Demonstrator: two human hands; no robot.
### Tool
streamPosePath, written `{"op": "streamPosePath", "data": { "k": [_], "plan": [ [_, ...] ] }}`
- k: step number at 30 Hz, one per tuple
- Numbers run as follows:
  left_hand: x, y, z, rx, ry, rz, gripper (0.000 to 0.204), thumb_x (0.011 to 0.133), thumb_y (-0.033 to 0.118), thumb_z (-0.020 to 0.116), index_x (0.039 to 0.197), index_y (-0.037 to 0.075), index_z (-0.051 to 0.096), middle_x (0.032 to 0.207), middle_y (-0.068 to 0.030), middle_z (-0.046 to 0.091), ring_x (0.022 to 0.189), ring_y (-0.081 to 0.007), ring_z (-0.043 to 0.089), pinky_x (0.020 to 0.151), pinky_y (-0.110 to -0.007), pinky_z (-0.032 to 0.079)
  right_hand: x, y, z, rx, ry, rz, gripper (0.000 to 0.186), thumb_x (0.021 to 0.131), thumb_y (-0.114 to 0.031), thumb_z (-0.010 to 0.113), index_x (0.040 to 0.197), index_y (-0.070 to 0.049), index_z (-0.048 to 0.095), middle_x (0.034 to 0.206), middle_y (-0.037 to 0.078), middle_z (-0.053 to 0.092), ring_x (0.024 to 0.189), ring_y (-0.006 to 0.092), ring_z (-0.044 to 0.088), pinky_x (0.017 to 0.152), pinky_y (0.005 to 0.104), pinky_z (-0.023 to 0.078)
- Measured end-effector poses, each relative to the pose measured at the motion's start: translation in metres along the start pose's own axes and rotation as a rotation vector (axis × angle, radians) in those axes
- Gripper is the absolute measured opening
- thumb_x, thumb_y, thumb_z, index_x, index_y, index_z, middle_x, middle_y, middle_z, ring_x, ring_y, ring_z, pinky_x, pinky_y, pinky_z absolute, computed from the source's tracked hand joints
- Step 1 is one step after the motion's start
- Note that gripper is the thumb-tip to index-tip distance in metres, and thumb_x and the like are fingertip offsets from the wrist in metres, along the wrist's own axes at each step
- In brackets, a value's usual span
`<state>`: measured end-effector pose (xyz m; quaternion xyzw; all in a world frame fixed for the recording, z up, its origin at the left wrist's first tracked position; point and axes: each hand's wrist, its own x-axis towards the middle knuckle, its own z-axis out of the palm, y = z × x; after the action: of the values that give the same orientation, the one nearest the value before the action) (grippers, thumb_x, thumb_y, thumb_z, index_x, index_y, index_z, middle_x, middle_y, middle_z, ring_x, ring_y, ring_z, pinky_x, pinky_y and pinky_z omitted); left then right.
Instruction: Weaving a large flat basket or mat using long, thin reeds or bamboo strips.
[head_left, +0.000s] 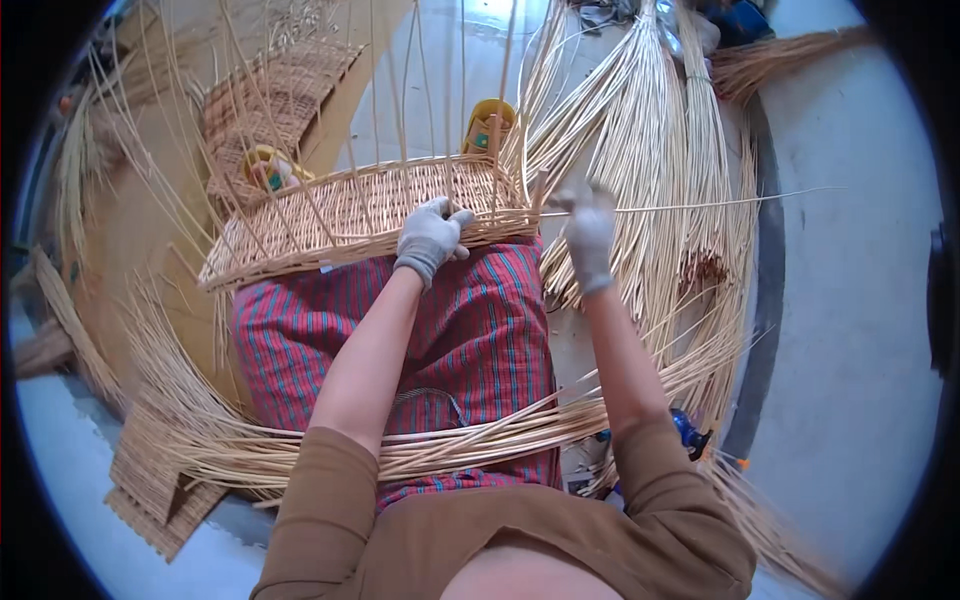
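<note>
A shallow woven wicker basket (340,212) lies across my lap, tilted, with several tall upright stakes rising from its sides. Under it is a red and blue checked cloth (480,330). My left hand (432,238), in a pale grey glove, closes on the near edge of the weave, right of the middle. Beyond the basket's right corner my right hand (588,230), also gloved, is smeared by motion and its fingers cannot be made out. A long thin wicker rod (720,203) runs from that corner past this hand to the right.
Large bundles of pale rods (640,110) fan out at the right. Another bundle (450,445) lies across my lap. Woven panels (270,105) lie at the far left, more (150,475) at the near left. Two yellow containers, one left (270,168), one farther right (489,122), stand beyond the basket.
</note>
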<state>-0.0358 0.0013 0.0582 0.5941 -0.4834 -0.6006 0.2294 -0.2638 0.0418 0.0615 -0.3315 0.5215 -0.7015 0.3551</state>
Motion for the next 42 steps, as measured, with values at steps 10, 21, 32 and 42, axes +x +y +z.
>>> {"op": "streamPosePath", "data": {
  "k": [10, 21, 32, 42],
  "plan": [
    [-0.014, 0.005, -0.006, 0.117, -0.085, 0.111, 0.022, 0.097, 0.024, 0.064, 0.105, 0.003, 0.061, 0.084, -0.011, 0.071, 0.057, -0.0181, 0.07, 0.055, -0.034, 0.055, -0.001, -0.005, 0.066, -1.461, -0.673, -0.012, 0.03, 0.1, -0.029, 0.047, 0.107, -0.007, 0.066, 0.103, 0.024, 0.07, 0.099, 0.0439, 0.065, 0.087, 0.051, 0.052],
    [-0.32, 0.138, -0.227, 0.595, -0.592, 0.22, 0.07, 0.086, 0.033, 0.077, 0.139, -0.004, 0.05, 0.114, -0.0081, 0.072, 0.098, -0.0146, 0.069, 0.09, -0.03, 0.053, -0.142, -0.122, 0.041, -0.64, -0.979, 0.148, 0.033, 0.092, -0.01, 0.068, 0.125, -0.011, 0.066, 0.104, 0.009, 0.072, 0.095, 0.0176, 0.068, 0.088, 0.0303, 0.054],
    [-0.29, -0.003, -0.183, 0.195, 0.314, 0.627, 0.02, 0.099, 0.009, 0.062, 0.116, -0.001, 0.067, 0.1, -0.0068, 0.071, 0.094, -0.0132, 0.063, 0.086, -0.028, 0.051, -0.208, -0.134, 0.023, -1.088, -1.322, 0.08, 0.018, 0.083, -0.024, 0.071, 0.094, -0.01, 0.074, 0.087, 0.009, 0.07, 0.087, 0.0303, 0.068, 0.076, 0.0391, 0.054],
    [-0.259, -0.049, -0.208, -0.125, 0.373, 0.733, 0.018, 0.093, -0.004, 0.056, 0.102, 0.005, 0.068, 0.084, -0.0016, 0.063, 0.077, -0.0109, 0.057, 0.074, -0.026, 0.048, -0.193, -0.134, 0.058, -0.378, -0.55, 0.154, 0.026, 0.099, -0.009, 0.062, 0.124, -0.005, 0.06, 0.118, 0.007, 0.063, 0.102, 0.0169, 0.062, 0.088, 0.0311, 0.052]
  ]
}}
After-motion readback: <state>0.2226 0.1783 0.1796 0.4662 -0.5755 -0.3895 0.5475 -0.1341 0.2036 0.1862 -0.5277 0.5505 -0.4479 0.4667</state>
